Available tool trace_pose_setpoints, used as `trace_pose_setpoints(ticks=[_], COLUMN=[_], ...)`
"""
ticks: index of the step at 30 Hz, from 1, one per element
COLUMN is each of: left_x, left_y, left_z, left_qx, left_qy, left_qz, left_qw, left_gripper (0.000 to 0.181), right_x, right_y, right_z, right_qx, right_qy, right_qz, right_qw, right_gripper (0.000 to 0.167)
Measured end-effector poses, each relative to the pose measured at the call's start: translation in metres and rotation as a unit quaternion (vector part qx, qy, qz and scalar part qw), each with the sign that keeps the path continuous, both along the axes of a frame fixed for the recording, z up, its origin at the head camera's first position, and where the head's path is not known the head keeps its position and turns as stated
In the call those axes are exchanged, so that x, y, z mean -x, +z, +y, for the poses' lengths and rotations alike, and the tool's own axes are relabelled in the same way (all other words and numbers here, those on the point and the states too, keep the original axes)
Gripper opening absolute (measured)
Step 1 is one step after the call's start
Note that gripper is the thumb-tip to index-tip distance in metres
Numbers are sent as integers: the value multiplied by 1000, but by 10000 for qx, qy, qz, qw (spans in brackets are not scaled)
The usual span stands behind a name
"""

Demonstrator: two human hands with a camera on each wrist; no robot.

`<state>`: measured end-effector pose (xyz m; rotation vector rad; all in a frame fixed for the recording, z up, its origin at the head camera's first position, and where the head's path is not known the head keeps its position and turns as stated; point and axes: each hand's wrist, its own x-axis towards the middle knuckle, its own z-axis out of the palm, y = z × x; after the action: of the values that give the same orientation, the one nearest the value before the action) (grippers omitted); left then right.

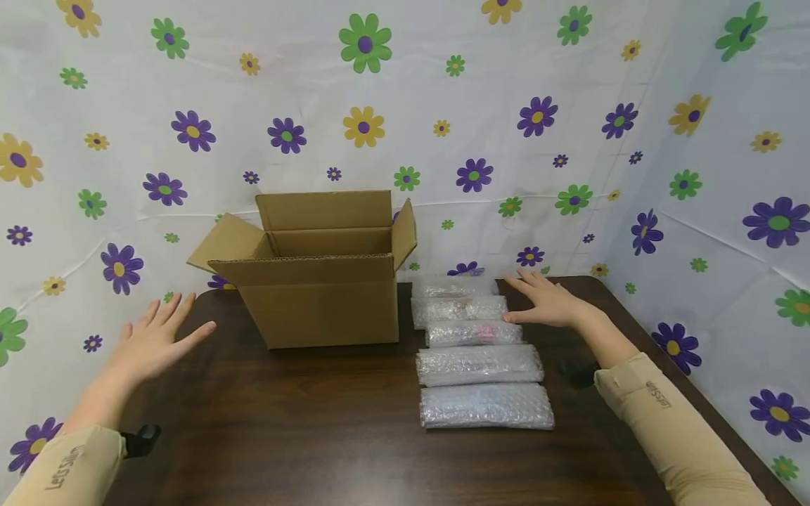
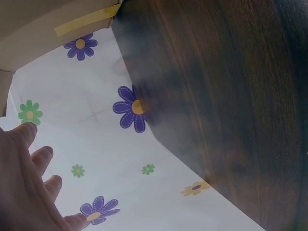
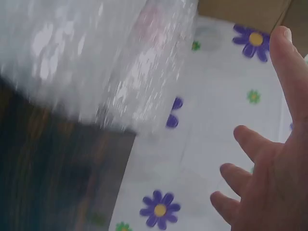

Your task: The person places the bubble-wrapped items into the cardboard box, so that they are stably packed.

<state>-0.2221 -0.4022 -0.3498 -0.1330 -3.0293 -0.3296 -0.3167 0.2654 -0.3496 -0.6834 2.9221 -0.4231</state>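
Observation:
An open cardboard box [image 1: 329, 309] stands on the dark wooden table, its flaps spread outward. To its right, several bubble-wrapped packages [image 1: 486, 406] lie in a column; one in the middle shows something pink through the wrap. My left hand [image 1: 152, 344] hovers left of the box with fingers spread, holding nothing. Spread likewise, my right hand [image 1: 547, 301] is in the air beside the right ends of the farther packages and appears to hold nothing. In the right wrist view, the bubble wrap [image 3: 96, 57] shows apart from the fingers.
The brown table [image 1: 304, 436] has rounded far corners. A white sheet [image 1: 405, 84] printed with flowers hangs behind it and along the right side. Yellow tape [image 2: 86, 20] sits on the box's lower side in the left wrist view.

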Motion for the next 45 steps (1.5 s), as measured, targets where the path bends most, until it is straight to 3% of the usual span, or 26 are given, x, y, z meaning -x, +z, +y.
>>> trace_pose_setpoints(ticks=[6,10,18,23,27,30,36,41,45], left_x=[-5,-10,-20,-23,-20,-12,7,21,32], left_y=[5,17,61,95,121,137,159,164,161], left_z=[3,2,0,-1,6,17,46,76,85], left_qx=[-97,-152,-404,-855,-1203,-1454,-1899,-1638,-1650], left_qy=[-84,-150,-216,-297,-472,-616,-769,-882,-931], left_qz=[365,717,1276,1921,2098,1944,859,202,-179], left_qw=[9993,9972,9908,9772,9692,9681,9750,9823,9817], left_gripper=[81,78,72,66,62,61,58,59,65], right_x=[-21,-40,-81,-101,-110,-110,-107,-107,-106], right_y=[-9,-13,-18,-16,-13,-12,-19,-23,-27], right_z=[-9,-14,-20,-24,-28,-30,-32,-34,-40], right_qx=[305,561,1099,1134,1002,980,908,539,332], right_qy=[392,691,1390,1728,1924,1961,1775,1504,1451], right_qz=[-20,-6,-246,-394,-528,-661,-854,-652,-514], right_qw=[9988,9960,9839,9776,9748,9734,9762,9850,9875], right_gripper=[94,95,90,84,73,65,58,58,54])
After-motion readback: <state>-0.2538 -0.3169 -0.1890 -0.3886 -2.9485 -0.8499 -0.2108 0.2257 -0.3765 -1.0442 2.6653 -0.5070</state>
